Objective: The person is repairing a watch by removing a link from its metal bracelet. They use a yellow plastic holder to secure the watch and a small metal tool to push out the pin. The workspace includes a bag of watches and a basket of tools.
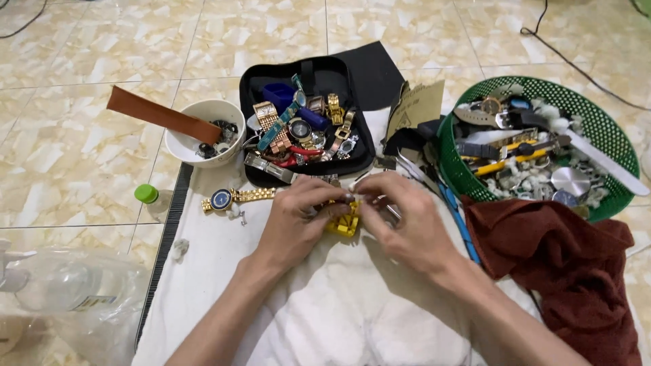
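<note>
Yellow holder block [346, 222] is pinched between left hand [295, 220] & right hand [403, 224], fingertips closed on it, over white cloth [325, 305]. Work appears mid-way; gold watch [234, 198] lies nearby, untouched.

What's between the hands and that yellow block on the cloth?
Nothing visible. Both the left hand and right hand already touch the yellow block on the white cloth, fingertips meeting over it. The gold watch lies apart, beside the left hand.
</note>
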